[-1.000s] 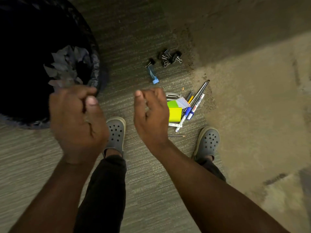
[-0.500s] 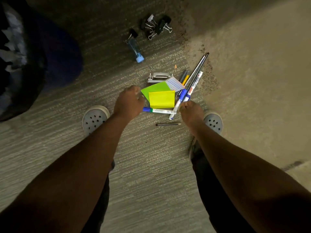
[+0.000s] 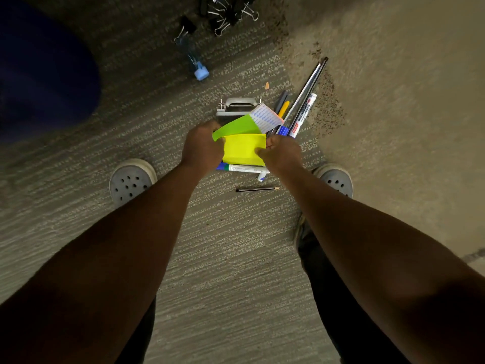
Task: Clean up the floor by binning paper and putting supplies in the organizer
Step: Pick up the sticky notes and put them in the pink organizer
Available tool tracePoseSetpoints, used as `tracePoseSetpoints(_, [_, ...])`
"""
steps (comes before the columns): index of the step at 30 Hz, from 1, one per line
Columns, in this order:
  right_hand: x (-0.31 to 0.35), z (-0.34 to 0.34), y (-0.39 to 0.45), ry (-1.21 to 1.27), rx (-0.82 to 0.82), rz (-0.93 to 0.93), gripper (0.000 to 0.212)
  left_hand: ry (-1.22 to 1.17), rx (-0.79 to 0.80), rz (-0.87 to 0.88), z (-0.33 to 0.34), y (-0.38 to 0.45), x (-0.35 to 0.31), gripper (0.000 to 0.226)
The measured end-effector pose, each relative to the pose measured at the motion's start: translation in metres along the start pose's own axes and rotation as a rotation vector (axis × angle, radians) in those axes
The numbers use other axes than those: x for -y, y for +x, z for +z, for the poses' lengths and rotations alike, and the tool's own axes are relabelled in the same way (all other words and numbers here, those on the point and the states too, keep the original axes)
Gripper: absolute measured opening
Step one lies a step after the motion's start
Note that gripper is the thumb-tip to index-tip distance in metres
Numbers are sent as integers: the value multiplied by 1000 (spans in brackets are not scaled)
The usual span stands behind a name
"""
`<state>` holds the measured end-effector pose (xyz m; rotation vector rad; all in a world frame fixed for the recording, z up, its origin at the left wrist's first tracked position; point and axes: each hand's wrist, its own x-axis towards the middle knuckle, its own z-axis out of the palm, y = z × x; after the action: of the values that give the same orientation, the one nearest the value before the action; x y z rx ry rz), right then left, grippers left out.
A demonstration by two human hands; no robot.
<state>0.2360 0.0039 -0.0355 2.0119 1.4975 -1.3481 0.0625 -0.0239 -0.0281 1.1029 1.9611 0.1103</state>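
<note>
A pile of supplies lies on the carpet between my feet. My left hand (image 3: 202,147) grips the left edge of a yellow sticky-note pad (image 3: 242,149), and my right hand (image 3: 282,153) grips its right edge. A green pad (image 3: 236,125) and a lined white pad (image 3: 265,117) lie just behind it. A grey stapler (image 3: 240,104) sits behind the pads. Whiteboard markers (image 3: 301,114), pens (image 3: 309,88) and a yellow pencil (image 3: 283,109) fan out to the right. A green-capped marker (image 3: 244,168) lies under the yellow pad.
A thin pencil (image 3: 258,189) lies near my feet. Black binder clips (image 3: 228,14) and a blue-capped tube (image 3: 194,59) sit farther away. The dark bin's edge (image 3: 44,74) fills the upper left. My grey shoes (image 3: 131,179) flank the pile.
My view swung away from the bin toward the pile. Both hands dropped to the floor and took hold of the yellow pad from either side.
</note>
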Motion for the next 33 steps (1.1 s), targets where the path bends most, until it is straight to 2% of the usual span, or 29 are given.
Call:
tracePoseSetpoints(2, [0, -6, -6, 97, 13, -18, 20, -111, -7, -60, -7, -4, 4, 14])
tracePoseSetpoints(4, [1, -17, -15, 314, 6, -20, 7, -299, 4, -137, -19, -10, 7, 13])
tracePoseSetpoints(6, [-1, -29, -23, 488, -16, -7, 11, -497, 13, -211, -30, -17, 10, 6])
tracePoseSetpoints(7, [-3, -36, -25, 518, -35, -9, 12, -555, 5, -238, -36, -21, 11, 3])
tracePoseSetpoints(11, [-6, -62, -30, 620, -102, -11, 7, -727, -77, -281, -62, -25, 7, 18])
tracePoseSetpoints(13, [-2, -73, -32, 691, -118, -20, 17, -823, -100, -286, -76, -24, 1, 21])
tracePoseSetpoints(16, [10, -85, -35, 733, 11, -71, 18, -930, -38, -273, -96, -22, -9, 24])
tracePoseSetpoints(18, [20, -86, -37, 767, 165, -109, 17, -915, 57, -255, -102, -20, -17, 24])
tracePoseSetpoints(20, [33, -78, -39, 795, 233, -139, 14, -835, 168, -225, -103, -20, -23, 25])
tracePoseSetpoints(22, [48, -67, -39, 781, 151, -192, 11, -781, 266, -193, -100, -21, -28, 26])
tracePoseSetpoints(26, [65, -48, -39, 521, -92, -332, 18, -809, 395, -151, -94, -24, -28, 20])
tracePoseSetpoints(29, [71, -41, -43, 490, -147, -329, 22, -848, 445, -142, -87, -29, -23, 15])
tracePoseSetpoints(31, [73, -36, -43, 443, -144, -324, 24, -835, 430, -162, -84, -31, -19, 19])
tracePoseSetpoints(33, [73, -32, -41, 430, -124, -295, 24, -769, 395, -171, -81, -31, -13, 13])
